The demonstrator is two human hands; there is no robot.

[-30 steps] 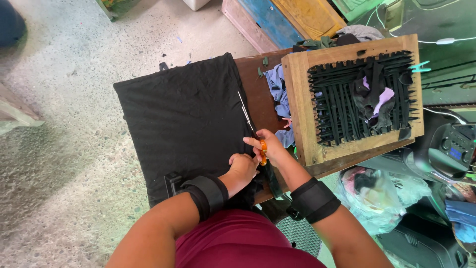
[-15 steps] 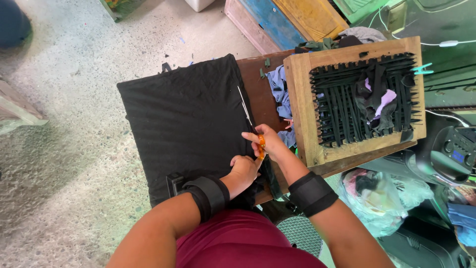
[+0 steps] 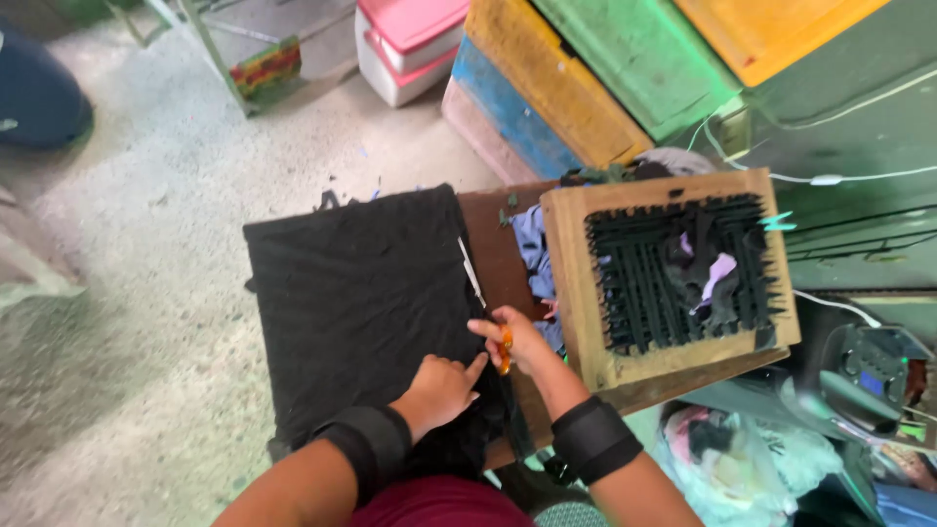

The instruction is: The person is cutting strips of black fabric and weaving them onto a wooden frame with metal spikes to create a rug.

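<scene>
fingers, right hand: curled shut around the orange handles of the scissors; thumb and first fingers wrap the grip, so nothing of the palm shows.
fingers, left hand: mostly folded, forefinger stretched out, pressing flat on the black cloth; they grasp nothing, only hold the fabric down.
scissors: orange handles in the right hand, pale blades running away from the person along the right edge of the black cloth; the handles sit just right of the left hand's forefinger.
black cloth: spread flat over the left part of the desk, its near edge bunched under the left hand, its left side hanging past the desk edge.
wooden frame: square loom-like board right of the black cloth, apart from it, with black strips stretched across its middle and a pale purple scrap among them.
blue scraps: heaped between the black cloth and the wooden frame, touching the frame's left side.
wrist bands: dark, one on each forearm, nearer the person than the black cloth's near edge.
floor: speckled concrete left of the black cloth.
crates: painted yellow, green and blue, beyond the far edge of the black cloth.
</scene>
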